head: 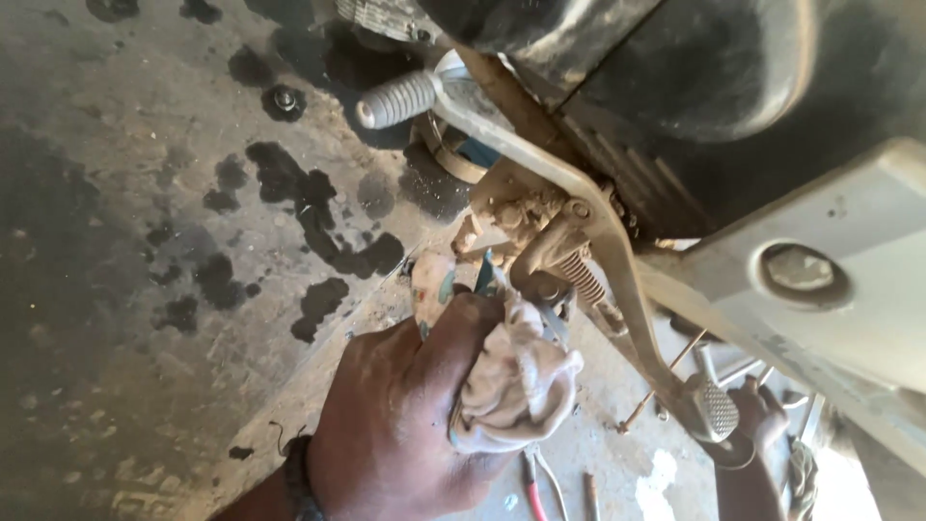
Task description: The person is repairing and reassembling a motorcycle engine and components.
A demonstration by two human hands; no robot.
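Note:
My left hand [405,415] comes in from the bottom left with a dark band on the wrist. It is closed around a dirty pale rag [521,381] and a tool with teal-blue handles [487,272]. The tool points up at a muddy pivot and spring [577,275] under a motorcycle. A bent metal lever [540,159] runs from a ribbed rubber peg [395,99] down to a cross-hatched pedal pad [716,410]. My right hand [762,415] is at the lower right, curled beside that pad. Whether it grips anything is hidden.
The black engine underside [704,87] and a grey cover with a large bolt [799,270] fill the upper right. The concrete floor [145,289] carries dark oil stains. A red-handled tool [532,492] and thin metal rods [666,381] lie on the ground below the lever.

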